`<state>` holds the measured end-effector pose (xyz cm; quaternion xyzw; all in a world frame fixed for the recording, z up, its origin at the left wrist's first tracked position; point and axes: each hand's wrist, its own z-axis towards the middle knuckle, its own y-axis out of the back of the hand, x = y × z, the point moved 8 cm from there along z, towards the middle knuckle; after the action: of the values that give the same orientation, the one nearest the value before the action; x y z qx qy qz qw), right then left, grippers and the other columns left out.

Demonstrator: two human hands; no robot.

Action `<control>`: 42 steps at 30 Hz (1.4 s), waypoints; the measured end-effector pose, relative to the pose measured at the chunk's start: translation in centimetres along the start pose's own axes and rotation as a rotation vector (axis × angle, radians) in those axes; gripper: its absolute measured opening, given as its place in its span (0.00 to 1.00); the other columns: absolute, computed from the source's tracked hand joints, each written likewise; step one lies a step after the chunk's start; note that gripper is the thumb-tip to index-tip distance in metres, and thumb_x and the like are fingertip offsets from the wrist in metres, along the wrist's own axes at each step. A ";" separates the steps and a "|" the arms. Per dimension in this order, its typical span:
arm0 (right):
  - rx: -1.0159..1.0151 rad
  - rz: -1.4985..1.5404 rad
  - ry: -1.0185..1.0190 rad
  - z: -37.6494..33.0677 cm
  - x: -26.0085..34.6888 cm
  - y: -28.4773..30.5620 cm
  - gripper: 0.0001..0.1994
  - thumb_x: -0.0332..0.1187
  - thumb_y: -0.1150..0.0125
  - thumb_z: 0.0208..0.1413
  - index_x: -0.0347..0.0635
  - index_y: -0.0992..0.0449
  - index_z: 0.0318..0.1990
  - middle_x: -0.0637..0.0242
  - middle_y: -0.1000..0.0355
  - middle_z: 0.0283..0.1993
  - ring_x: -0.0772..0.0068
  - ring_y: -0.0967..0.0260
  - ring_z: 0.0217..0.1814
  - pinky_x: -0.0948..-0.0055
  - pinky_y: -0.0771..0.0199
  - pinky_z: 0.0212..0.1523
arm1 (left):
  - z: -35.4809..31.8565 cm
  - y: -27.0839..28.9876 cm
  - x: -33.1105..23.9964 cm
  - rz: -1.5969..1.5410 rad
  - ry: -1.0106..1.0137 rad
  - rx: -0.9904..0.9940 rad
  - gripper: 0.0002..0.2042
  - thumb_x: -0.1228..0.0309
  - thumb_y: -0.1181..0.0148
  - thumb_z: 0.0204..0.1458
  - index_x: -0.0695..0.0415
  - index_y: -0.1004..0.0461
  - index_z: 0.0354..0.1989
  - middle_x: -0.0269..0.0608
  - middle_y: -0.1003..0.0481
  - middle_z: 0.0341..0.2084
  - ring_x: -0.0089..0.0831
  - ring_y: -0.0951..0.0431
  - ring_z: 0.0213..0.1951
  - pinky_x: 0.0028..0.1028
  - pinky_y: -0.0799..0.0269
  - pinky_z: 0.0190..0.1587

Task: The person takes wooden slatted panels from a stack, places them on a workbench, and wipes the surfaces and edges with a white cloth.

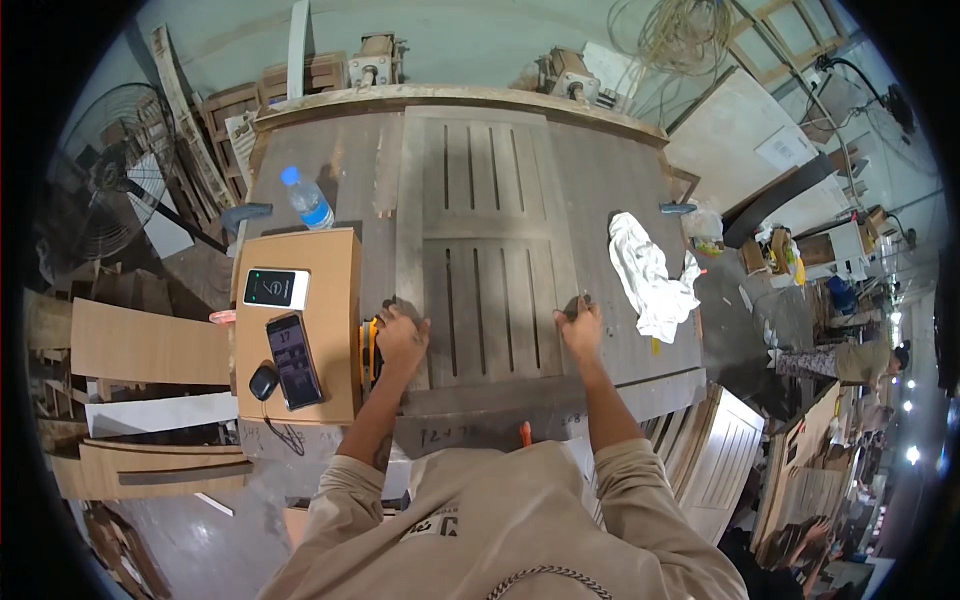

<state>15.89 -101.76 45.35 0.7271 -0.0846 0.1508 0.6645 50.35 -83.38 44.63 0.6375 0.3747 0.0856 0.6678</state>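
A brownish wooden door panel [493, 225] with several long slots in two sections lies flat on the workbench in front of me. My left hand [402, 338] is closed at its left edge, near the close end. Across from it, my right hand [581, 330] grips the right edge with fingers curled. The undersides of the fingers are hidden. Just left of my left hand, a yellow and black object [371, 350] stands against a cardboard box [335, 265]; its kind is unclear.
On the box lie a phone [293, 360], a white device [276, 289] and a small black case [264, 381]. A water bottle [308, 200] stands behind it. A white cloth [652, 275] lies right of the panel. A fan [120, 160] is far left; stacked panels [715, 455] lean at right.
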 end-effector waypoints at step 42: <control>-0.209 -0.145 0.403 24.3 11.5 -3.3 0.29 0.49 0.54 0.64 0.42 0.44 0.67 0.48 0.46 0.68 0.50 0.47 0.68 0.51 0.51 0.66 | 26.9 0.2 -5.4 0.186 0.093 -0.334 0.36 0.48 0.51 0.57 0.65 0.46 0.64 0.75 0.49 0.59 0.63 0.45 0.58 0.52 0.47 0.59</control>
<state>30.37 -124.62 44.28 0.6137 0.0873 0.2353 0.7486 63.00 -107.69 44.40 0.5449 0.3254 0.2374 0.7354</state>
